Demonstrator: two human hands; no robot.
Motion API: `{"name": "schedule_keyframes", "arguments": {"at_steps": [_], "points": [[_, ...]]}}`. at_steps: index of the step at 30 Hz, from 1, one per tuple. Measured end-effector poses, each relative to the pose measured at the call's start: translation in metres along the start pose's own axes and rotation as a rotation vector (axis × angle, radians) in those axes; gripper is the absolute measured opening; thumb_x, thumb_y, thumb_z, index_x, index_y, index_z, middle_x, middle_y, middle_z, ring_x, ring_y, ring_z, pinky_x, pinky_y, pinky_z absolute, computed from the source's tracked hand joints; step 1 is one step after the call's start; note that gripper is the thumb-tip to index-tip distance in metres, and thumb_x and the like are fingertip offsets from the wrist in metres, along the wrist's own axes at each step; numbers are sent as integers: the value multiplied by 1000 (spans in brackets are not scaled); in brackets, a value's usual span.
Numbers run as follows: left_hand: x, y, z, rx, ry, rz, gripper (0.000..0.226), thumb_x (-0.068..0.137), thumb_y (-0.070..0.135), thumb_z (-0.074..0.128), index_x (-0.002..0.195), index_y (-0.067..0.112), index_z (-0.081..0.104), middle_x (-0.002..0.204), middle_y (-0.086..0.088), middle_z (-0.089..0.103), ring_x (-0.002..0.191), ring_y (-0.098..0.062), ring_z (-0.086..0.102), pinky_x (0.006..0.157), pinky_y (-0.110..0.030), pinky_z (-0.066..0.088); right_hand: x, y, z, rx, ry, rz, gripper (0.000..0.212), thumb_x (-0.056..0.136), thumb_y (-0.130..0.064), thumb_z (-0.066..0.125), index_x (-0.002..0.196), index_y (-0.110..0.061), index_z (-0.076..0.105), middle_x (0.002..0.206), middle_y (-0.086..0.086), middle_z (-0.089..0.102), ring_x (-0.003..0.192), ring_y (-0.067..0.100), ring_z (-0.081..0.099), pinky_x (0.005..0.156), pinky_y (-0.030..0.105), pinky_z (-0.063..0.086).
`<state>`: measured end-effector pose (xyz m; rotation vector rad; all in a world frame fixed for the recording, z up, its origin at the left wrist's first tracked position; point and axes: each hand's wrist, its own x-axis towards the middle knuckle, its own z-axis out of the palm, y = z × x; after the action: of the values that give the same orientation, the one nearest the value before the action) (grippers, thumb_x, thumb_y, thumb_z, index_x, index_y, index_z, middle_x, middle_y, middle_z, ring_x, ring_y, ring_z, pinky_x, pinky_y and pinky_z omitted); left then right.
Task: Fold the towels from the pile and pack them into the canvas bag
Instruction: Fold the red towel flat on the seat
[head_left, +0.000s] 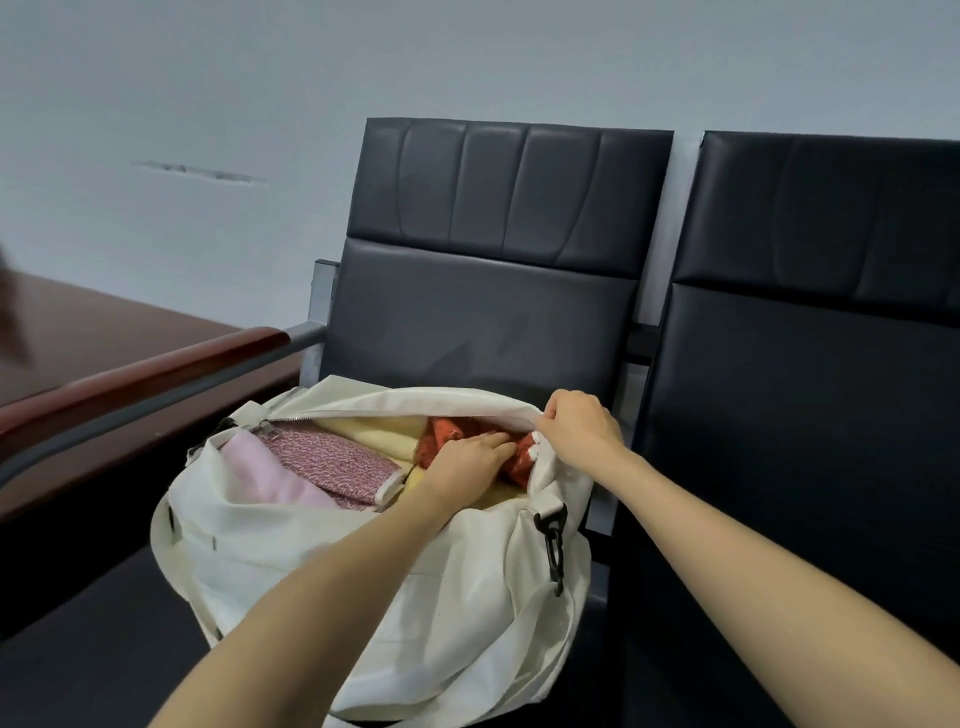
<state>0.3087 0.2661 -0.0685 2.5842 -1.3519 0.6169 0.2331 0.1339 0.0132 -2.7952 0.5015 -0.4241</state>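
Observation:
A cream canvas bag (291, 551) sits unzipped on a dark padded seat. Inside lie folded towels: a pale pink one (260, 470) at the left, a red-and-white patterned one (332, 460) beside it, a pale yellow one (379, 431) behind, and an orange-red one (449, 428) at the right end. My left hand (467, 462) reaches into the bag, fingers flat, pressing on the orange-red towel. My right hand (579, 428) pinches the bag's zipper edge at its right end and holds it up. No pile of loose towels is in view.
The bag rests on a row of dark padded chairs (498, 260) against a pale wall. A wooden-topped metal armrest (156, 369) runs along the left, with a brown wooden table (104, 322) beyond it. A black strap clip (553, 540) hangs on the bag's right side.

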Motion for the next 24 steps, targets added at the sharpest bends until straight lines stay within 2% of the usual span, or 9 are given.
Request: {"name": "schedule_keyframes", "arguments": {"at_steps": [4,6,10,13,15,17,18,20,24], "points": [[9,7,9,-301,-141,-75,44,95,25,54,138,15,50,146,-1,47,130,-23,48,98,-35,43,0,4,-3,-22,-22,18,20,91,-15,46,102,-10,62,105,7,63,89,27,57,70,31,42],[5,8,4,-353,-259,-1,53,98,32,50,146,15,38,156,-3,31,145,-22,26,113,-38,29,1,6,-4,-11,-52,48,20,90,-14,45,99,-10,62,104,6,64,87,27,57,69,30,42],[-6,-7,-12,-59,-454,100,57,101,46,36,152,36,12,162,2,4,149,-20,-5,116,-55,-4,-2,3,-1,-50,-18,14,21,91,-13,42,100,-10,61,102,5,61,88,26,57,68,31,41],[-7,-11,-9,53,-548,113,58,102,45,32,152,40,2,162,0,-9,148,-22,-14,115,-54,-12,-5,5,0,-78,-22,-7,20,92,-11,39,98,-11,59,100,5,59,85,26,56,65,31,40],[-4,-9,-13,-23,-549,80,57,103,37,36,153,36,7,162,2,-2,149,-20,-8,117,-49,-8,-6,7,3,-89,-75,-17,19,94,-10,37,92,-13,55,96,4,60,81,25,55,58,29,38],[-6,-11,-29,-41,-429,38,52,100,36,43,150,30,29,158,2,25,144,-19,22,115,-39,20,-6,9,7,-74,-124,-50,21,96,-12,37,94,-12,58,100,4,62,88,25,58,59,29,39],[-10,-12,-38,40,-327,4,45,98,33,45,142,25,45,148,1,42,133,-20,40,102,-34,36,-8,12,8,-58,-144,-71,24,96,-14,38,102,-12,61,107,5,62,95,25,59,65,29,42],[-23,-16,-50,227,-259,-115,30,94,17,44,120,15,60,126,-3,58,110,-25,57,76,-33,42,-14,18,7,2,-178,-123,31,97,-18,41,123,-14,58,121,5,54,109,25,54,81,31,45],[-37,-22,-43,-35,-520,-365,48,99,17,33,147,10,33,148,-13,40,132,-30,43,103,-36,36,-41,31,-8,130,-212,-155,38,97,-20,46,135,-19,48,127,3,48,114,20,52,98,35,44]]}}
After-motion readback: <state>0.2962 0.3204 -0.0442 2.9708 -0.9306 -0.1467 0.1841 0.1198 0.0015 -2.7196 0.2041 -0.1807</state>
